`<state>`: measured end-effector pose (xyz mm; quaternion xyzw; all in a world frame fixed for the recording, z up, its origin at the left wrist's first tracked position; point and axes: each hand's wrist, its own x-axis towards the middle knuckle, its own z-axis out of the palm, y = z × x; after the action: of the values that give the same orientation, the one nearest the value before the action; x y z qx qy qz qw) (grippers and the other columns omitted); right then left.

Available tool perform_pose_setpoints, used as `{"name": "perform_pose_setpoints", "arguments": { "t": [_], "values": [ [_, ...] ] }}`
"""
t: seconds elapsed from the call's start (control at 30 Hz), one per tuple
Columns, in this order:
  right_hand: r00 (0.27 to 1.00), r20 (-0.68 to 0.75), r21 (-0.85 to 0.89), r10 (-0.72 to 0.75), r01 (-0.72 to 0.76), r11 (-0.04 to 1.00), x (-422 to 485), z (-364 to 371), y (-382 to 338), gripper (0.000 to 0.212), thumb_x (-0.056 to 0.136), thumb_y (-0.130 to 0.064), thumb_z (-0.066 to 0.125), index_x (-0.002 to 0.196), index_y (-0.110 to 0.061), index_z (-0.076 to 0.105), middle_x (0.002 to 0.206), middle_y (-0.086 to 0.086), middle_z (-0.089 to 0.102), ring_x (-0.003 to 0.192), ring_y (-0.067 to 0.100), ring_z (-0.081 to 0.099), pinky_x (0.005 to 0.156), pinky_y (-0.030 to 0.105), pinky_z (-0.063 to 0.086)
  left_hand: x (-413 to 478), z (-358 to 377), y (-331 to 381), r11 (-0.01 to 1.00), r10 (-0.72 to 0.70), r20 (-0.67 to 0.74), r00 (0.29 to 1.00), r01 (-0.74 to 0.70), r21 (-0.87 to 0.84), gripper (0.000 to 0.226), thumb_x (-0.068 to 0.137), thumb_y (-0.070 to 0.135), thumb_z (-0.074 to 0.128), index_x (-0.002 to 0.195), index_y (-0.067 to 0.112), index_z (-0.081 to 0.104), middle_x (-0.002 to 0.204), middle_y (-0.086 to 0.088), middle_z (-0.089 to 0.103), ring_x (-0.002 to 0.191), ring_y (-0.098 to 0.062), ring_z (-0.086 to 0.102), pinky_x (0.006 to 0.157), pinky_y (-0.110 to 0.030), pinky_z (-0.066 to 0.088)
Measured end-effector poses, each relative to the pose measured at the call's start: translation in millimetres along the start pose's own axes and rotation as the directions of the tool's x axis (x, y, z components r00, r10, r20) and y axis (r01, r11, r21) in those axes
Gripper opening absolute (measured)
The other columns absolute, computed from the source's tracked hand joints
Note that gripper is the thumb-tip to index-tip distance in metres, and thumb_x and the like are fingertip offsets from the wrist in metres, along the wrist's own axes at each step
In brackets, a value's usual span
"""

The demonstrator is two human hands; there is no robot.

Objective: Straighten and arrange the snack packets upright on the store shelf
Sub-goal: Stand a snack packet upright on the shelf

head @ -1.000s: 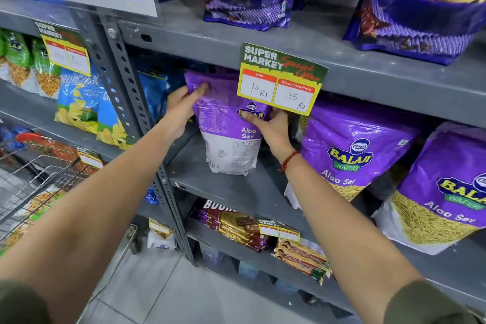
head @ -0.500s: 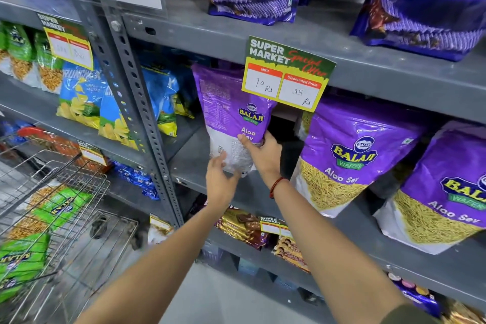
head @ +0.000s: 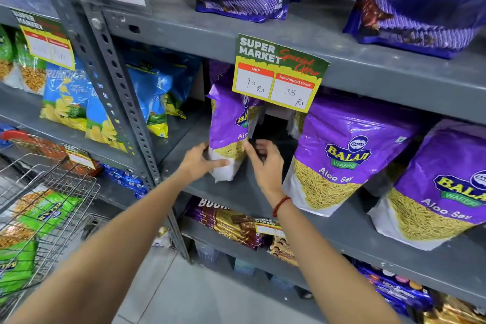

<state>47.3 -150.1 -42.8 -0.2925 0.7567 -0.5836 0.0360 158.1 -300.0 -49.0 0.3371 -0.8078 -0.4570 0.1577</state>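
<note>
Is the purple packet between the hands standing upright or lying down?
Upright: the purple packet stands on its white base on the shelf, left hand steadying it.

Both forearms are bare; the right wrist wears a thin, seemingly braided red thread band [head: 281, 205].

grey metal shelving [head: 368, 71], pale floor [head: 200, 294]
</note>
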Motion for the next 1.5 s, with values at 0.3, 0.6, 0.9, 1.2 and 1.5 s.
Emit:
{"name": "perform_pose_setpoints", "arguments": {
  "t": [0.3,0.6,0.9,1.2,1.5],
  "values": [
    [0.917,0.33,0.004,0.225,-0.239,0.971,40,3,32,0.099,0.067,-0.039,0.084,0.146,-0.013,0.029,0.149,0.011,0.039,0.136,0.022,0.038,0.11,0.036,0.034,33,-35,-22,0.963,-0.063,-0.087,0.994,0.038,-0.266,0.045,0.078,-0.02,0.056,0.121,-0.006,0.052,0.108,-0.016,0.064,0.108,-0.041,0.061,0.094,-0.041,0.05],
    [0.84,0.499,0.131,0.213,-0.316,0.94,69,36,45,0.067,0.073,-0.016,0.081,0.13,-0.012,0.046,0.131,0.008,0.059,0.123,0.023,0.054,0.105,0.044,0.045,22,-12,-20,0.945,0.04,-0.064,0.997,-0.058,-0.322,0.063,0.069,0.02,0.082,0.122,0.019,0.049,0.115,0.006,0.064,0.103,-0.003,0.061,0.08,-0.013,0.047],
    [0.981,0.143,0.161,0.133,-0.156,0.975,-1,47,33,0.053,0.073,-0.025,0.082,0.115,-0.013,0.052,0.111,0.003,0.067,0.102,0.015,0.063,0.082,0.021,0.052,23,-35,-27,0.956,0.145,0.23,0.962,-0.076,-0.283,0.07,0.079,0.029,0.068,0.139,0.011,0.035,0.141,-0.008,0.052,0.13,-0.021,0.049,0.109,-0.041,0.041],
    [0.989,0.121,0.071,0.086,-0.095,0.993,-19,40,31,0.045,0.073,-0.036,0.081,0.103,-0.014,0.056,0.1,0.003,0.071,0.09,0.016,0.067,0.073,0.031,0.056,5,-30,-48,0.971,0.082,0.169,0.982,-0.041,-0.234,0.088,0.067,0.029,0.081,0.14,0.022,0.034,0.142,0.004,0.048,0.134,-0.017,0.044,0.109,-0.036,0.037],
    [0.98,0.181,0.006,0.081,-0.083,0.997,-14,38,24,0.042,0.077,-0.035,0.077,0.105,-0.008,0.06,0.095,0.009,0.072,0.082,0.021,0.068,0.071,0.029,0.055,7,-22,-44,0.978,0.04,0.058,0.998,-0.027,-0.209,0.078,0.069,0.02,0.082,0.137,0.016,0.042,0.13,-0.002,0.06,0.121,-0.019,0.056,0.087,-0.018,0.044]
  ]
}}
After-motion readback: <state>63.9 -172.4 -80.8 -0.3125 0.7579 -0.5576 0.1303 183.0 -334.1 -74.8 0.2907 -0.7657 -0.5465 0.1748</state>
